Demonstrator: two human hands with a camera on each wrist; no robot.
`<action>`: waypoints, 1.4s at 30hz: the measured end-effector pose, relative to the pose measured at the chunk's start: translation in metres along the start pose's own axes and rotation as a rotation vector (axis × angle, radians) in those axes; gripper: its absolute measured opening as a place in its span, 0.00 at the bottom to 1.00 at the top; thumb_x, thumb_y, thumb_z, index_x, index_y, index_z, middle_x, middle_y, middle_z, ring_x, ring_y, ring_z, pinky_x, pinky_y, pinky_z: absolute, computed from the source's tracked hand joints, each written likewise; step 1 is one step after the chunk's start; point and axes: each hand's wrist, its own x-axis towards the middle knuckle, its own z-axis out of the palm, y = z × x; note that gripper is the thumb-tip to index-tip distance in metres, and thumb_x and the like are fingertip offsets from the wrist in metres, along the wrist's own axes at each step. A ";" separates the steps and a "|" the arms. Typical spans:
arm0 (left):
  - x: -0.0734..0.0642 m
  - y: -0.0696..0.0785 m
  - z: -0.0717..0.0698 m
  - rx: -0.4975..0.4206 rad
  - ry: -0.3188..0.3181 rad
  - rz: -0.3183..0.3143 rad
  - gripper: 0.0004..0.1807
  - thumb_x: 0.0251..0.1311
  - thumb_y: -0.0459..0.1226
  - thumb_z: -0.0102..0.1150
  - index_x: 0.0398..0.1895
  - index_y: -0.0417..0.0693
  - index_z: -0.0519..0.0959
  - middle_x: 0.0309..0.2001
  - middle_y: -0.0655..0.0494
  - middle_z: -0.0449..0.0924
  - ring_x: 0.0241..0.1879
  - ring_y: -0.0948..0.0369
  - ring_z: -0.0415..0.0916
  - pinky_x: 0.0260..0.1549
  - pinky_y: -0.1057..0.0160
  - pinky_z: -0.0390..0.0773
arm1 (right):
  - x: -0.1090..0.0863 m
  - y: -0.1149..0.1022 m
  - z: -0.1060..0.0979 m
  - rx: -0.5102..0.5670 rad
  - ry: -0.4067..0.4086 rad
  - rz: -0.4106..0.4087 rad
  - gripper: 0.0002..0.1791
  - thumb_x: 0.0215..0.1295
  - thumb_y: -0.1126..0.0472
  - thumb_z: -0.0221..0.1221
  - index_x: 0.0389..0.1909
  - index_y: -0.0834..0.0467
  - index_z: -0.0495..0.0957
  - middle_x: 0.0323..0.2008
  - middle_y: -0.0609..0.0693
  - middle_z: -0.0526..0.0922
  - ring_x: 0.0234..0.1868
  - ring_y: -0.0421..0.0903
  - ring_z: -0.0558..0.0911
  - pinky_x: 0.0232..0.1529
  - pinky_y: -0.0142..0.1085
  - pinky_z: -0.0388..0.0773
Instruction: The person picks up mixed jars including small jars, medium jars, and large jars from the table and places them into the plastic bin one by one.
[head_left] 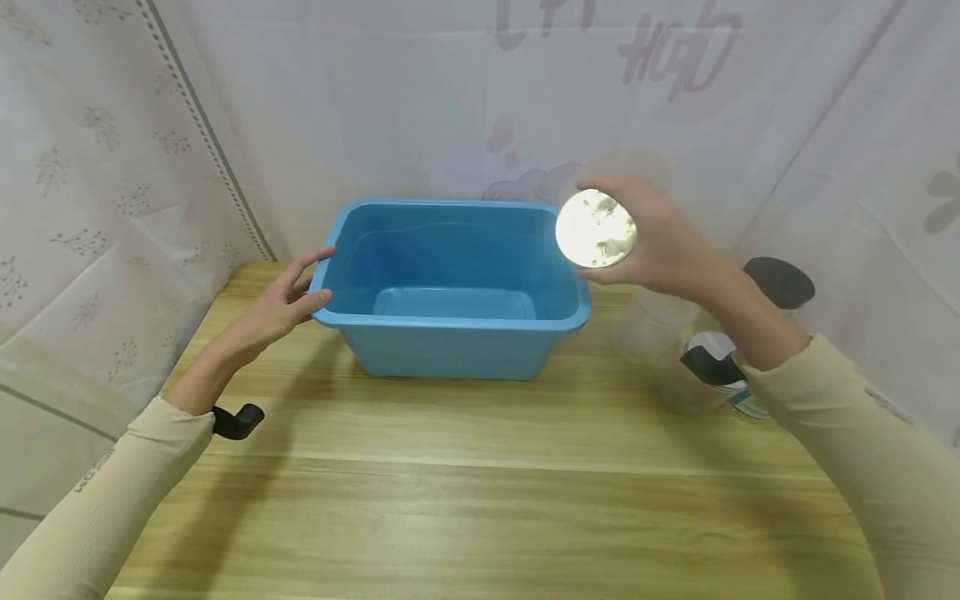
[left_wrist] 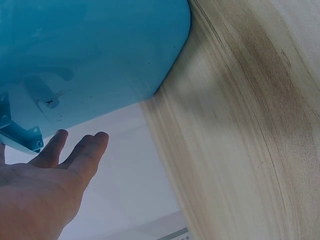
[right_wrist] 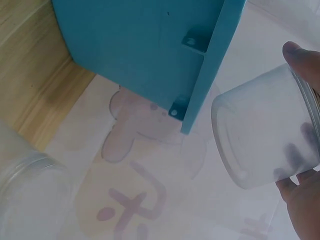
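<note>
The blue plastic tub (head_left: 450, 350) sits on the wooden table by the back curtain, with nothing inside. At its left rim is my left hand (head_left: 281, 304), thumb and index fingertip over the edge; its other fingers (left_wrist: 87, 155) extend outside, below the rim. My right hand (head_left: 652, 233) grips a clear plastic jar (right_wrist: 260, 125) above the tub's right end. The jar's round, shiny end (head_left: 596, 229) faces the head camera, bright with glare. In the right wrist view, the jar is tilted, beside the tub's rim, its thumb and fingers on opposite sides.
Right of the tub stand a clear jar (head_left: 648, 329), a container with a black top (head_left: 780, 283) and another with a black-and-white top (head_left: 712, 362), partly behind my right forearm. White printed curtains (head_left: 420, 108) enclose the table. A black bracket (head_left: 238, 422) sticks out at my left wrist.
</note>
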 end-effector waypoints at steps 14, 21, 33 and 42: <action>-0.001 -0.001 0.000 0.003 0.000 0.004 0.38 0.78 0.43 0.50 0.83 0.66 0.44 0.80 0.41 0.37 0.77 0.42 0.40 0.65 0.31 0.53 | 0.019 -0.007 0.014 -0.082 -0.114 -0.150 0.53 0.35 0.68 0.83 0.67 0.61 0.70 0.65 0.59 0.71 0.65 0.60 0.68 0.60 0.57 0.70; 0.000 -0.003 0.000 0.008 0.003 0.002 0.37 0.78 0.43 0.50 0.82 0.68 0.46 0.80 0.40 0.38 0.77 0.42 0.41 0.65 0.31 0.54 | 0.027 -0.008 0.017 -0.134 -0.133 -0.250 0.54 0.31 0.69 0.84 0.66 0.63 0.71 0.63 0.61 0.73 0.64 0.62 0.70 0.61 0.58 0.69; 0.002 -0.002 0.001 -0.009 -0.001 0.020 0.37 0.78 0.42 0.50 0.83 0.66 0.45 0.79 0.39 0.41 0.76 0.41 0.45 0.65 0.32 0.54 | 0.038 -0.010 0.021 -0.194 -0.177 -0.367 0.55 0.33 0.64 0.85 0.69 0.60 0.70 0.64 0.59 0.72 0.66 0.59 0.68 0.63 0.57 0.67; 0.002 -0.001 0.002 -0.020 -0.002 0.016 0.37 0.78 0.41 0.49 0.83 0.65 0.45 0.79 0.38 0.42 0.75 0.40 0.46 0.66 0.32 0.53 | 0.042 -0.012 0.028 -0.165 -0.185 -0.408 0.56 0.30 0.67 0.85 0.67 0.61 0.71 0.63 0.59 0.73 0.66 0.60 0.69 0.65 0.55 0.66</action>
